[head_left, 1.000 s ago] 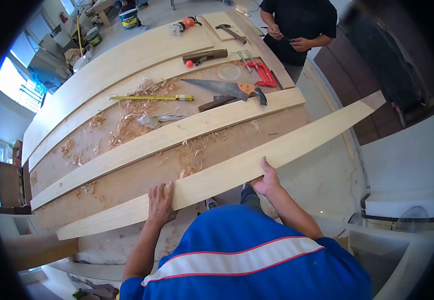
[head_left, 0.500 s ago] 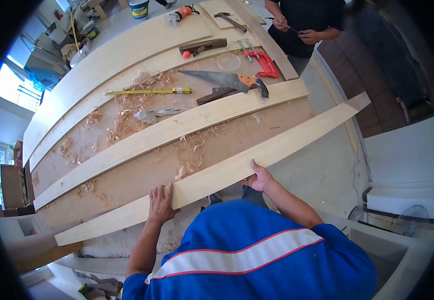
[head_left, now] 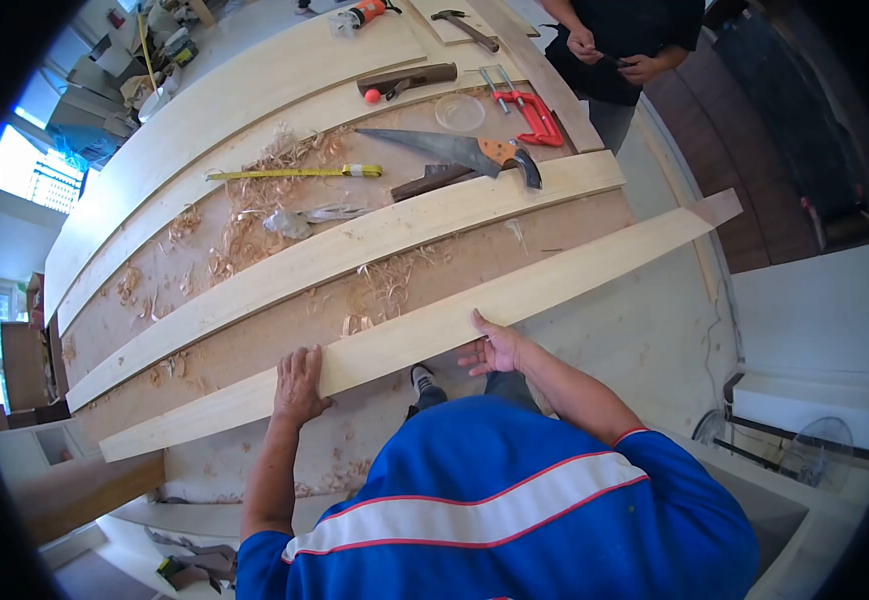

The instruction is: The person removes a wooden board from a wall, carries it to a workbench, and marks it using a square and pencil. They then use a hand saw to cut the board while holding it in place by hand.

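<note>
A long pale wooden plank (head_left: 404, 338) slants along the near edge of the worktable, its right end out past the table. My left hand (head_left: 300, 385) grips across the plank's width, fingertips at its far edge and thumb by the near edge. Farther right, my right hand (head_left: 497, 348) touches the near edge with its thumb up on the top face. Its other fingers are spread and show below that edge. Beyond lies a second pale strip (head_left: 354, 258) on the brown panel (head_left: 284, 312), with curled shavings (head_left: 386, 290) between.
Across the table lie a handsaw (head_left: 444, 150), a yellow tape measure (head_left: 294, 172), a wooden hand plane (head_left: 406, 80), a red clamp (head_left: 534, 115), a hammer (head_left: 464, 30) and an orange power tool (head_left: 359, 15). Another person (head_left: 624, 50) stands at the back right. A fan (head_left: 819, 445) is at the right.
The plank has shifted slightly, its left end away from me. Both my hands have slid left along it, and the right hand's fingers have come out from beneath its edge.
</note>
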Demonstrator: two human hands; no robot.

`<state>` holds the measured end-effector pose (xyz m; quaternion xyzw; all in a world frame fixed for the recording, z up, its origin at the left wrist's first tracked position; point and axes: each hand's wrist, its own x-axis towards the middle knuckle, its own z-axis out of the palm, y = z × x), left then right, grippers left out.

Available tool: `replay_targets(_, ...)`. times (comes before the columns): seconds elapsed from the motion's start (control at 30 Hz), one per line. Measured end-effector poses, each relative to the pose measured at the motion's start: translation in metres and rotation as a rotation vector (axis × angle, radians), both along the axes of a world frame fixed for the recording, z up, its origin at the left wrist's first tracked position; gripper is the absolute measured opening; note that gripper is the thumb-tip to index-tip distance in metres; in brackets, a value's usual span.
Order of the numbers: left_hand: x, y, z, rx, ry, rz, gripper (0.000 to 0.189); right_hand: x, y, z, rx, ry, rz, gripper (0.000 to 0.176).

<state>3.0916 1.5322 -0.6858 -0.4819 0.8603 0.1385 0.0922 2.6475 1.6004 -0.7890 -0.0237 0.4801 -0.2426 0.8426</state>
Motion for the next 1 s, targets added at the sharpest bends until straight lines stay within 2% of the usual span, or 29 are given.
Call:
replay_targets(0.13, 0.001, 0.009, -0.004, -0.036, 0.008, 0.006, 0.112, 0.002, -0.002, -0.008, -0.018, -0.002, 0.078, 0.097)
replay_targets(0.23, 0.006, 0.010, -0.007, -0.030, 0.016, 0.005, 0.107, 0.006, -0.003, -0.003, 0.022, 0.042, 0.095, 0.095)
replay_targets(0.33, 0.022, 0.011, -0.012, -0.017, 0.005, 0.025, 0.107, 0.006, -0.010, -0.002, 0.098, 0.008, 0.315, 0.087)
replay_targets(0.43, 0.028, 0.012, -0.012, -0.017, -0.058, 0.068, 0.108, -0.002, -0.020, 0.064, -0.306, 0.411, 0.700, 0.066)
replay_targets(0.53, 0.011, 0.013, -0.013, -0.031, -0.118, 0.126, 0.103, -0.051, -0.039, 0.079, -0.955, 1.101, 0.465, 0.037)
replay_targets(0.6, -0.032, 0.018, 0.002, -0.032, -0.082, 0.182, 0.097, -0.094, -0.066, 0.106, -0.956, 1.461, 0.451, 0.021)
replay_targets(0.67, -0.082, 0.018, 0.005, -0.017, 0.010, 0.088, 0.094, -0.135, -0.094, 0.105, -1.006, 1.683, 0.569, 0.022)
replay_targets(0.77, -0.167, 0.011, 0.002, -0.031, 0.111, -0.050, 0.090, -0.172, -0.129, 0.088, -0.919, 1.729, 0.985, 0.023)
replay_targets(0.9, -0.241, -0.002, -0.014, 0.001, 0.266, -0.137, 0.088, -0.188, -0.145, 0.062, -1.032, 1.651, 0.994, 0.021)
replay_targets(1.0, -0.271, -0.007, -0.009, 0.075, 0.222, -0.173, 0.090, -0.182, -0.150, 0.069, -1.086, 1.617, 1.062, 0.021)
